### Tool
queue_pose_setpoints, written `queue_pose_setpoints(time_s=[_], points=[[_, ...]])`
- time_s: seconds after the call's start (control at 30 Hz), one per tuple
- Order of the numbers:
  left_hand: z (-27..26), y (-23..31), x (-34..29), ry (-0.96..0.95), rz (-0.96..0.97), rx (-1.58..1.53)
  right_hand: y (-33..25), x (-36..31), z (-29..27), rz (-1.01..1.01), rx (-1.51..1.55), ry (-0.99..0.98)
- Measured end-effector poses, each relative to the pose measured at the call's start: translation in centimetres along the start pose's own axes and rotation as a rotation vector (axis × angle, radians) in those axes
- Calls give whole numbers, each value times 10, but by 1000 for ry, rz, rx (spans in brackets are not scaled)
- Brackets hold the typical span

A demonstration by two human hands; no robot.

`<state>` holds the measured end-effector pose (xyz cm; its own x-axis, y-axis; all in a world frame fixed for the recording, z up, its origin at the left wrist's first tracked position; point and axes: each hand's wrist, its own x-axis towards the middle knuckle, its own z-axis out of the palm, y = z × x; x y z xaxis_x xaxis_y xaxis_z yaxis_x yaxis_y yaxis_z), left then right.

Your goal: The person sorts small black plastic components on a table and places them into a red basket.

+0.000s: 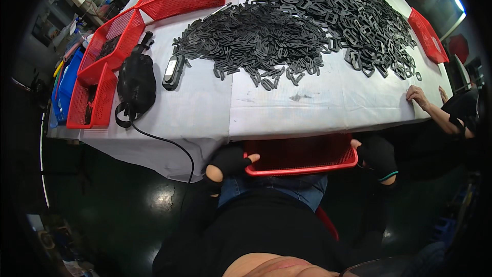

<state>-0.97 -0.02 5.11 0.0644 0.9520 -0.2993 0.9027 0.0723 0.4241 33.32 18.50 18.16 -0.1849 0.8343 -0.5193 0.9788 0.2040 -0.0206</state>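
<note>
A red plastic basket [302, 170] rests on my lap at the table's front edge, its far part tucked close to the hanging cloth. My left hand [231, 162], in a black fingerless glove, grips its left end with the thumb over the rim. At the opposite end my right hand [375, 156], gloved the same way, holds the rim. The fingers of both hands are mostly hidden under or behind the basket. Its inside looks dark, and I cannot make out any contents. Beyond it lie a heap of small black curved plastic pieces [251, 38] and a heap of black ring-shaped buckles [359, 20].
Red baskets [184, 2] with black parts line the table's left side. A black pouch [137, 84] trails a cable past my left arm, beside a handheld device [173, 73]. Another red basket [428, 36] stands far right, near another person's hand [419, 96] on the white cloth [318, 107].
</note>
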Motion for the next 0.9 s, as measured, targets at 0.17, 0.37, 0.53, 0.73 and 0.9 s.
queue_pose_setpoints(time_s=[0.17,0.37,0.53,0.73,0.9], points=[[-95,20,0,15,-149,-739,-43,61,-25,-405,250,665],[-128,-7,92,855,97,-80,-130,189,0,-651,241,723],[-78,-2,140,670,163,226,-137,144,35,-919,6,866],[-51,66,106,438,427,164,-74,77,39,-956,395,662],[-73,40,106,650,210,58,-47,88,37,-760,496,766]])
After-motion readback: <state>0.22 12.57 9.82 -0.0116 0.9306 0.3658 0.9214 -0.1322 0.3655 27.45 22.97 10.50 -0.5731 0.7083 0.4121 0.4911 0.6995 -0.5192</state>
